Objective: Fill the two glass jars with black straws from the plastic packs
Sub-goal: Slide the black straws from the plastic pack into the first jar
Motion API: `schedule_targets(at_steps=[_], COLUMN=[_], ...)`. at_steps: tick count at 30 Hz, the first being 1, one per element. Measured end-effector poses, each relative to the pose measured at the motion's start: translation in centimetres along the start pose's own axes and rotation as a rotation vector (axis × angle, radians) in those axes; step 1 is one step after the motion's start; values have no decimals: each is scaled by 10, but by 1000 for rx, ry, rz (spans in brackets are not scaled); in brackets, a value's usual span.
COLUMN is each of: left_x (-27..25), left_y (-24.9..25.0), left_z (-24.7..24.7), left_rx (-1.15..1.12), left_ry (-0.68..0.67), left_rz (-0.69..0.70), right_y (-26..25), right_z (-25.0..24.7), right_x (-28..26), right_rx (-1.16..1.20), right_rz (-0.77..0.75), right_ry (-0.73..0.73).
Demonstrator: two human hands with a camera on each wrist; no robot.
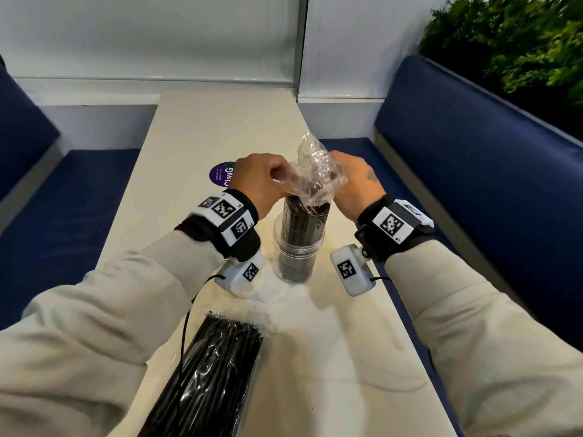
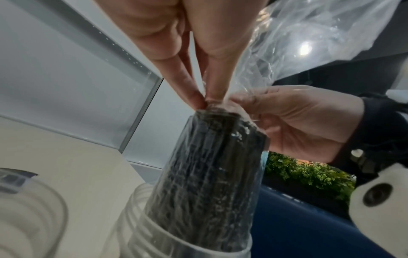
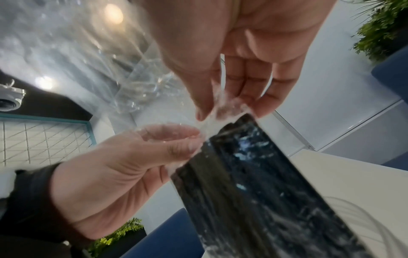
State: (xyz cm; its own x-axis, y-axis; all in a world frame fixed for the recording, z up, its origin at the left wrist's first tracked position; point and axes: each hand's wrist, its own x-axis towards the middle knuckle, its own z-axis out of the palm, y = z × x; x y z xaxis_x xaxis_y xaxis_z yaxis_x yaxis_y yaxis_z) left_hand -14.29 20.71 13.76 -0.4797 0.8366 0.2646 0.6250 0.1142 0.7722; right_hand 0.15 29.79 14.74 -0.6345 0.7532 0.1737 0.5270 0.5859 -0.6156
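A clear jar (image 1: 298, 252) stands mid-table with a bundle of black straws (image 1: 304, 220) upright in it, still inside its clear plastic pack (image 1: 312, 165). My left hand (image 1: 282, 181) pinches the loose plastic at the bundle's top from the left. My right hand (image 1: 334, 176) pinches it from the right. In the left wrist view the fingertips (image 2: 198, 100) meet on the wrap just above the straws (image 2: 209, 165), which sit in the jar (image 2: 176, 235). A second jar (image 2: 28, 209) stands close on the left. The right wrist view shows stretched plastic (image 3: 220, 113) between both hands.
A sealed pack of black straws (image 1: 214, 373) lies near the cream table's (image 1: 220, 127) front edge. A purple sticker (image 1: 222, 175) sits behind my left hand. Blue benches (image 1: 473, 171) flank the table, and green plants (image 1: 520, 42) stand at the back right.
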Motion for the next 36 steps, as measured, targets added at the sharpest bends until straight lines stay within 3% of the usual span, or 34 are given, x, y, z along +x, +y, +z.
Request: schedule_targets(at_steps=[3,8,11,16,19,21,24,28,36], left_x=[3,2,1,-7,-7,-7,-6,-3,-1], left_y=[0,8,8,18,24,23,22,18,11], left_z=[-2,-2,-2,-14,-16,-12,-9,-9,-7], left_rx=[-14,-93,-139,130,237,254,230,121,30], left_ry=[4,-8,-55,-247,-225,-175,-99,-105,-81], left_rz=[-17,9,-22,-17,-33,-43,-48,-27,36], right_y=[-1,0,0,-2,-5,-6,0,9,12], right_z=[-5,-5,-4,-8,-11,-9,-5,-4,-2], right_x=[-5,-4,1,6,4,5,10,5,6], right_rx=[78,-180,-280,-283,-213,-219,-50,50,-63], right_rz=[-15,33,-20,-33,-18,-61,-55,2,-29], right_ry=[-78,-103,-105,-155,-204,-154,-80,-44,-60])
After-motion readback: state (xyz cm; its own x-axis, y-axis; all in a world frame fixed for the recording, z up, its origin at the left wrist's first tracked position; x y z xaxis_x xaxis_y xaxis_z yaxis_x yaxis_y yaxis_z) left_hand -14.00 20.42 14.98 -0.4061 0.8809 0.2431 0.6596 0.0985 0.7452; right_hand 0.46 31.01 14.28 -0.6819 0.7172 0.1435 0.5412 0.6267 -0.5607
